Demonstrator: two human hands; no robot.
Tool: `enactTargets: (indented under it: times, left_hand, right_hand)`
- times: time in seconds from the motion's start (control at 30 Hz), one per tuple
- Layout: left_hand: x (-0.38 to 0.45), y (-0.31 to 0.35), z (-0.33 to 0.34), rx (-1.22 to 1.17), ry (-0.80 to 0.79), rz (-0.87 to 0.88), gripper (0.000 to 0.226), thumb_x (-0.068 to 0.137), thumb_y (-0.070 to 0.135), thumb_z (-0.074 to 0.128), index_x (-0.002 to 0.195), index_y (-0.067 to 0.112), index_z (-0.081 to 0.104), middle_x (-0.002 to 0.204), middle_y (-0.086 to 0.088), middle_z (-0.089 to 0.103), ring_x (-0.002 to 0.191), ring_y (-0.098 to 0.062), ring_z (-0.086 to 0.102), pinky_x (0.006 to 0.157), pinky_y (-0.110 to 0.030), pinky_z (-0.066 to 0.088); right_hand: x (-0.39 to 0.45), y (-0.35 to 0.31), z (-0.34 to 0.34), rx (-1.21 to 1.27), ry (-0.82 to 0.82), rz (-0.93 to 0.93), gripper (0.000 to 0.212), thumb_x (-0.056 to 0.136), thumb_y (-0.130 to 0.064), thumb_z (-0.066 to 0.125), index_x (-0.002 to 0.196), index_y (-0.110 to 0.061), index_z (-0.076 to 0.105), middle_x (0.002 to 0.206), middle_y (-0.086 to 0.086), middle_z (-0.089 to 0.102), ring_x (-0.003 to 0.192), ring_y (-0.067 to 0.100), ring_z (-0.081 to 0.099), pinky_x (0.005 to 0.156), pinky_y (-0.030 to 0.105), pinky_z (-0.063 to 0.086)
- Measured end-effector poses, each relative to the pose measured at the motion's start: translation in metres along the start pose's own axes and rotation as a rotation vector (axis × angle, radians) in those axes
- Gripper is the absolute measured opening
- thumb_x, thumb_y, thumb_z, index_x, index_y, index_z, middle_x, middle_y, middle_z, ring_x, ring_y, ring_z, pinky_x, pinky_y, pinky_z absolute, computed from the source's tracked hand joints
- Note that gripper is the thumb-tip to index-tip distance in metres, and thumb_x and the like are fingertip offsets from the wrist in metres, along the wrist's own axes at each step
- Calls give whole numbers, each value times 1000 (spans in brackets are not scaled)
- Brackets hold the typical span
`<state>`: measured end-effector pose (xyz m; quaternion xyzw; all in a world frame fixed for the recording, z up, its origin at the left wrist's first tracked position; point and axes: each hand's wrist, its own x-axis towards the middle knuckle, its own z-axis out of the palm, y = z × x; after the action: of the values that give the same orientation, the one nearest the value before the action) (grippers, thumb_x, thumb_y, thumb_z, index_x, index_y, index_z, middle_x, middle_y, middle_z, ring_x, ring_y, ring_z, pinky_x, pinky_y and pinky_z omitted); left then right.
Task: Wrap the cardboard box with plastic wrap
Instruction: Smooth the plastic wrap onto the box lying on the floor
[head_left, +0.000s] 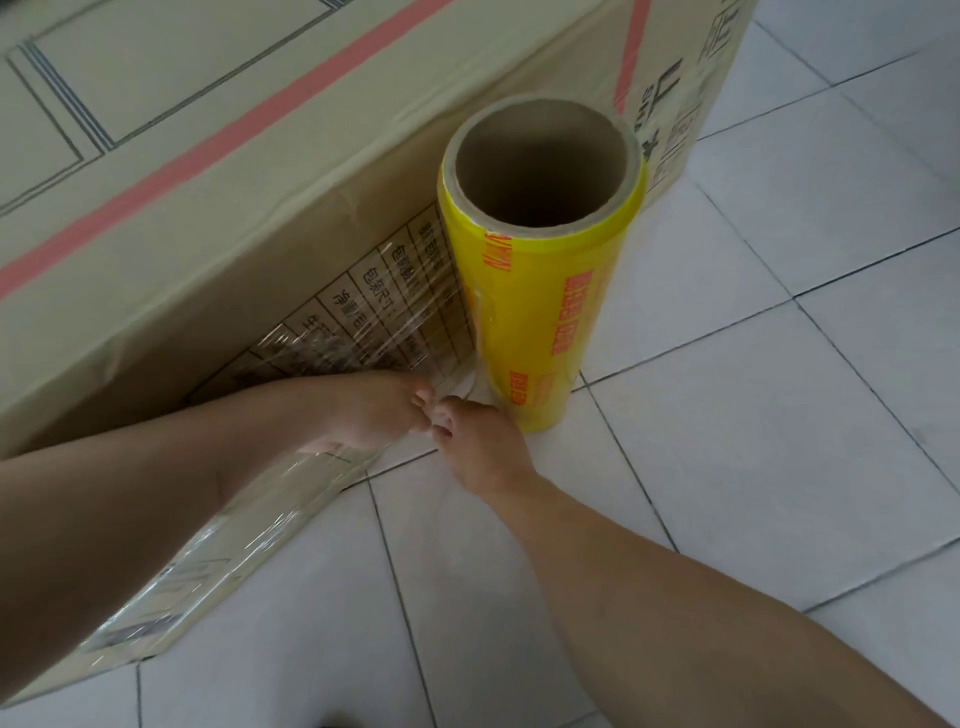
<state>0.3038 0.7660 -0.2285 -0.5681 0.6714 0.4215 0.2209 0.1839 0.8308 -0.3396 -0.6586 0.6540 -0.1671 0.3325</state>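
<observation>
You are over a floor of pale square tiles (753, 467) with dark grout lines. On it sits the large cardboard box (218, 171), printed with black lines and characters and crossed by a pink tape stripe (249, 124). The yellow roll of plastic wrap (530, 306) stands upright on the tiles just beside the box's side, its cardboard core open at the top. A clear sheet of wrap (363, 322) stretches from the roll across the box's lower side. Your left hand (374, 410) and right hand (483, 452) meet at the roll's base, fingertips together, each pinching the sheet's lower edge.
</observation>
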Motion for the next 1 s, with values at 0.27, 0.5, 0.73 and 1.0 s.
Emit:
enactTargets:
  times: [0.27, 0.5, 0.73, 1.0]
  left_hand:
    - [7, -11, -3, -100, -69, -103, 57, 104, 14, 53, 157, 22, 33, 168, -5, 30, 153, -27, 29, 126, -49, 24]
    - [8, -9, -4, -61, -44, -105, 55, 104, 11, 54, 156, 17, 35, 161, -4, 42, 146, -23, 38, 121, -40, 31]
    - [8, -7, -5, -57, -33, -101, 60, 104, 16, 58, 158, 18, 33, 162, -3, 40, 149, -25, 37, 122, -42, 32]
    - [7, -11, -3, -69, -52, -85, 66, 104, 12, 58, 161, 20, 26, 167, 0, 34, 153, -24, 32, 126, -49, 25]
  right_hand:
    - [4, -11, 6, -150, 168, 193, 30, 106, -33, 39, 112, -12, 60, 101, 9, 72, 94, 26, 68, 65, 32, 46]
    - [2, 5, 12, -40, 200, 171, 29, 105, -31, 42, 117, -12, 61, 100, 12, 72, 93, 31, 68, 62, 34, 47]
    - [0, 11, 13, -153, 29, 8, 29, 102, -32, 48, 120, -14, 61, 112, 9, 67, 101, 27, 64, 69, 33, 49]
    - [4, 6, 13, -188, 94, 203, 28, 104, -32, 43, 115, -14, 61, 115, 6, 67, 101, 23, 64, 68, 31, 46]
